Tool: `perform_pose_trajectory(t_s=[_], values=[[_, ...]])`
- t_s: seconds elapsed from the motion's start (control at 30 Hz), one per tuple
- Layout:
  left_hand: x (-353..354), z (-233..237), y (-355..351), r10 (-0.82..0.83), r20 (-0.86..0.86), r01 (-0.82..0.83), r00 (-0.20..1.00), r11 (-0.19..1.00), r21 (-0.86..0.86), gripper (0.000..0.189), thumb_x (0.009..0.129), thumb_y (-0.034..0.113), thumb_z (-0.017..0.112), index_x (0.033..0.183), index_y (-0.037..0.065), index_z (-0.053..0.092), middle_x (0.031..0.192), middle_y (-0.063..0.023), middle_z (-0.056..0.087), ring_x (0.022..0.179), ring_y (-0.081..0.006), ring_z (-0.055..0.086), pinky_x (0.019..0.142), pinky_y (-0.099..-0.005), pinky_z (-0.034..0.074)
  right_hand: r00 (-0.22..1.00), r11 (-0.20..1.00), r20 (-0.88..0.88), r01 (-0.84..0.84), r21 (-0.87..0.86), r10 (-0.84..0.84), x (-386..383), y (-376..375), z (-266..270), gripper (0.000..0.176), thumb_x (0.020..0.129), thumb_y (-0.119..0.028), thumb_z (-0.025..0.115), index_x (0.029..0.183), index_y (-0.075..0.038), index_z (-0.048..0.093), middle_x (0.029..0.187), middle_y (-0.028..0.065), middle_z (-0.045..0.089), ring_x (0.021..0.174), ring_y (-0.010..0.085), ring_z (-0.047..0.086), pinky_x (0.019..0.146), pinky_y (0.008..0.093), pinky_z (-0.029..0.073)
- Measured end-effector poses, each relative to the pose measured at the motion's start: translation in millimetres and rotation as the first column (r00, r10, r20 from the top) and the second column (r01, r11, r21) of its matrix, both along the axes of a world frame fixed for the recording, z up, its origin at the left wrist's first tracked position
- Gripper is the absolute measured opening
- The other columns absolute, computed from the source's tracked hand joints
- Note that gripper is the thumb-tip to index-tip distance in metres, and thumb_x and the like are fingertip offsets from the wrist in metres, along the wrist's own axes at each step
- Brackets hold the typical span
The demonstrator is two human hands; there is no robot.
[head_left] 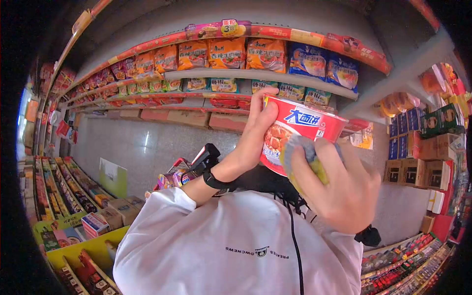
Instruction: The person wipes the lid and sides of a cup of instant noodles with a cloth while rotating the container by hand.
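A red and white tub of instant noodles (310, 118) is held up in front of my chest, tilted, its printed side facing me. My left hand (258, 129) grips its left side, the thumb lying over the label. My right hand (339, 182), a little blurred, presses a grey and yellow cloth (309, 160) against the lower part of the tub. That cloth covers some of the label, and my right fingers hide part of the cloth. On my left wrist sits a black band (216, 180).
Ahead, store shelves (226, 76) hold rows of noodle packets (226, 53). Cartons (418, 172) are stacked at the right. Goods stand in a yellow-green display (83, 246) at lower left. A basket or cart with packets (172, 177) is beside my left arm.
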State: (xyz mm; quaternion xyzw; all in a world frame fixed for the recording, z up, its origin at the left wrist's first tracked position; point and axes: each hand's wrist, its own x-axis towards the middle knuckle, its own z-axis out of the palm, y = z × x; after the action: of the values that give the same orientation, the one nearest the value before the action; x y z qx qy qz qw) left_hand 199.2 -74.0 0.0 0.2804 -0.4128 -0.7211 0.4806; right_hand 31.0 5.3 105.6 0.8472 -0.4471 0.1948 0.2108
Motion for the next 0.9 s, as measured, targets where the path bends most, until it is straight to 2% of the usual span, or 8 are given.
perform_pose_trajectory(t_s=[0.1, 0.23, 0.33, 0.47, 0.57, 0.67, 0.83, 0.9], values=[[-5, -5, -1, 0.033, -0.135, -0.025, 0.990, 0.998, 0.065, 0.047, 0.106, 0.041, 0.049, 0.141, 0.017, 0.030, 0.125, -0.0089, 0.051, 0.112, -0.0146, 0.059, 0.096, -0.0315, 0.050, 1.000, 0.997, -0.024, 0.008, 0.076, -0.006, -7, 0, 7, 0.033, 0.067, -0.021, 0.069, 0.100, -0.015, 0.069, 0.086, -0.0014, 0.053, 0.065, 0.0138, 0.052, 0.043, 0.0260, 0.042], [-9, -5, 2, 0.069, -0.009, -0.069, 0.998, 0.996, -0.053, 0.047, 0.106, 0.034, 0.052, 0.142, 0.015, 0.029, 0.132, -0.0096, 0.044, 0.117, -0.0137, 0.051, 0.099, -0.0312, 0.047, 0.998, 0.997, -0.009, 0.054, -0.057, -0.054, -11, -11, 13, 0.030, 0.068, -0.019, 0.067, 0.098, -0.015, 0.070, 0.083, -0.0020, 0.052, 0.066, 0.0136, 0.054, 0.042, 0.0257, 0.043], [-11, -11, 4, 0.122, 0.058, -0.112, 0.991, 0.982, -0.153, 0.047, 0.105, 0.028, 0.053, 0.143, 0.013, 0.029, 0.132, -0.0102, 0.041, 0.122, -0.0147, 0.044, 0.104, -0.0320, 0.040, 0.992, 0.991, 0.014, 0.127, 0.053, -0.128, -5, -14, 16, 0.043, 0.062, -0.020, 0.079, 0.104, -0.014, 0.071, 0.094, 0.0033, 0.059, 0.073, 0.0211, 0.061, 0.051, 0.0358, 0.048], [-11, -8, 3, 0.196, 0.166, -0.142, 0.966, 0.945, -0.294, 0.047, 0.104, 0.027, 0.053, 0.142, 0.011, 0.029, 0.131, -0.0107, 0.041, 0.123, -0.0165, 0.041, 0.109, -0.0332, 0.034, 0.997, 0.995, -0.071, 0.015, -0.097, -0.022, 5, -17, -2, 0.026, 0.069, -0.023, 0.065, 0.093, -0.013, 0.069, 0.085, -0.0022, 0.052, 0.065, 0.0132, 0.052, 0.044, 0.0247, 0.042], [-9, -15, -2, 0.149, 0.126, -0.126, 0.981, 0.976, -0.176, 0.048, 0.104, 0.031, 0.053, 0.141, 0.010, 0.031, 0.129, -0.0104, 0.041, 0.122, -0.0175, 0.041, 0.110, -0.0335, 0.032, 0.992, 0.996, -0.112, -0.062, -0.059, 0.055, 13, -6, -13, 0.022, 0.070, -0.019, 0.064, 0.091, -0.013, 0.069, 0.089, 0.0005, 0.055, 0.068, 0.0133, 0.051, 0.045, 0.0219, 0.041], [-10, -11, -2, 0.101, -0.007, -0.101, 0.995, 0.995, 0.015, 0.052, 0.104, 0.041, 0.054, 0.140, 0.011, 0.033, 0.129, -0.0095, 0.041, 0.120, -0.0156, 0.046, 0.103, -0.0316, 0.042, 0.988, 0.994, -0.118, -0.104, -0.022, 0.101, 12, 4, -17, 0.024, 0.070, -0.019, 0.065, 0.093, -0.012, 0.069, 0.093, 0.0018, 0.057, 0.066, 0.0133, 0.050, 0.046, 0.0218, 0.041], [-12, -21, -8, 0.185, 0.013, -0.185, 0.983, 0.983, -0.005, 0.062, 0.102, 0.060, 0.043, 0.140, 0.011, 0.040, 0.127, -0.0115, 0.059, 0.115, -0.0193, 0.063, 0.097, -0.0362, 0.054, 0.998, 0.999, -0.050, -0.037, 0.030, 0.038, -6, 19, -10, 0.029, 0.070, -0.020, 0.067, 0.098, -0.014, 0.071, 0.094, 0.0013, 0.059, 0.065, 0.0137, 0.052, 0.045, 0.0225, 0.041], [-8, -22, -9, 0.061, -0.154, -0.030, 0.986, 0.980, 0.196, 0.068, 0.102, 0.063, 0.040, 0.139, 0.007, 0.048, 0.132, -0.0146, 0.062, 0.115, -0.0224, 0.066, 0.099, -0.0392, 0.054, 0.999, 0.997, -0.030, 0.035, 0.072, -0.033, -15, 24, -7, 0.031, 0.069, -0.020, 0.069, 0.099, -0.016, 0.072, 0.095, 0.0020, 0.060, 0.067, 0.0144, 0.055, 0.044, 0.0239, 0.043]])
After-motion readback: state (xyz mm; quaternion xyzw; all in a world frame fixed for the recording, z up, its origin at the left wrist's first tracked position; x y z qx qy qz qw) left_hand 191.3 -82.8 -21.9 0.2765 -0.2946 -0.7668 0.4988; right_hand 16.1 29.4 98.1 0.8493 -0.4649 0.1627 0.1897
